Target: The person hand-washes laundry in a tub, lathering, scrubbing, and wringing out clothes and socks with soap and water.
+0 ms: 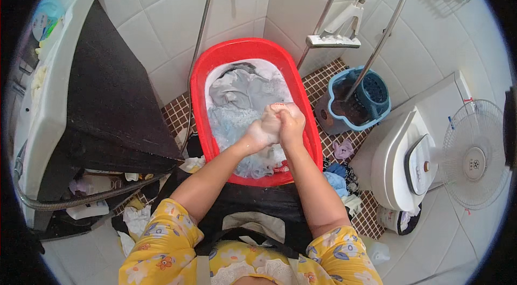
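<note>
A red plastic tub (pixel 305 123) with a pale inside stands before me, full of sudsy water and laundry. Above its right half, my left hand (pixel 260 133) and my right hand (pixel 292 125) are pressed together around a foam-covered white cloth (pixel 278 107) with a small red mark. Fingers and suds hide most of this cloth. A grey garment (pixel 232 93) bulges out of the foam at the far side of the tub. Nearer to me float a light-blue, thin fabric (pixel 250 166) and a bit of red cloth (pixel 283 167).
Right of the tub stands a blue mop bucket (pixel 333 117) with a handle leaning in it. Several clothes (pixel 337 180) lie on the brown tiled floor near a white toilet (pixel 375 164) and a fan (pixel 474 160). A black cabinet (pixel 113 95) and shower hose (pixel 198 42) flank the left.
</note>
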### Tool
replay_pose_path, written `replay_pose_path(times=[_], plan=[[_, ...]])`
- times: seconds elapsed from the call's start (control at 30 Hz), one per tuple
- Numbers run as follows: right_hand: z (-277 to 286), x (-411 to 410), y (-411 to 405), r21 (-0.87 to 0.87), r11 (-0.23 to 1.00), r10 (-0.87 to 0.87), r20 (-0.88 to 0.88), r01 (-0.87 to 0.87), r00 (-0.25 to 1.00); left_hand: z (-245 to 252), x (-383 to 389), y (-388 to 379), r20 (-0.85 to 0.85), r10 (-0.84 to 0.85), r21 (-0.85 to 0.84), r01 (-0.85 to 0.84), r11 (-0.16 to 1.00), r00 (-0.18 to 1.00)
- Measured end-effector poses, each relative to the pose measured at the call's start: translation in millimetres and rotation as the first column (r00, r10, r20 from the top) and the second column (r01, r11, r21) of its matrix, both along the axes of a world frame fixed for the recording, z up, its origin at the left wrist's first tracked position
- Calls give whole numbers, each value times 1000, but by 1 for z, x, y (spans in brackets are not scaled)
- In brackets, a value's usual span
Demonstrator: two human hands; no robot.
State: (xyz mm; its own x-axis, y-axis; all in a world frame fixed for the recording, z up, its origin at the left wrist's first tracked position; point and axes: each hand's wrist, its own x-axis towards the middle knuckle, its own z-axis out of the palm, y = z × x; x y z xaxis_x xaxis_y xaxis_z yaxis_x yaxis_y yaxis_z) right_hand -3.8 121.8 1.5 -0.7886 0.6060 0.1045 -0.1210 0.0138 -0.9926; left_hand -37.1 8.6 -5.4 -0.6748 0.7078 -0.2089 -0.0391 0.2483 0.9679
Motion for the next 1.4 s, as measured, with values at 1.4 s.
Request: replay_pose_path(times=[1.4], plan=[[50, 14, -22, 318, 929, -156, -122, 188, 980, 44, 19, -16, -348, 101, 33, -95, 995, 932]])
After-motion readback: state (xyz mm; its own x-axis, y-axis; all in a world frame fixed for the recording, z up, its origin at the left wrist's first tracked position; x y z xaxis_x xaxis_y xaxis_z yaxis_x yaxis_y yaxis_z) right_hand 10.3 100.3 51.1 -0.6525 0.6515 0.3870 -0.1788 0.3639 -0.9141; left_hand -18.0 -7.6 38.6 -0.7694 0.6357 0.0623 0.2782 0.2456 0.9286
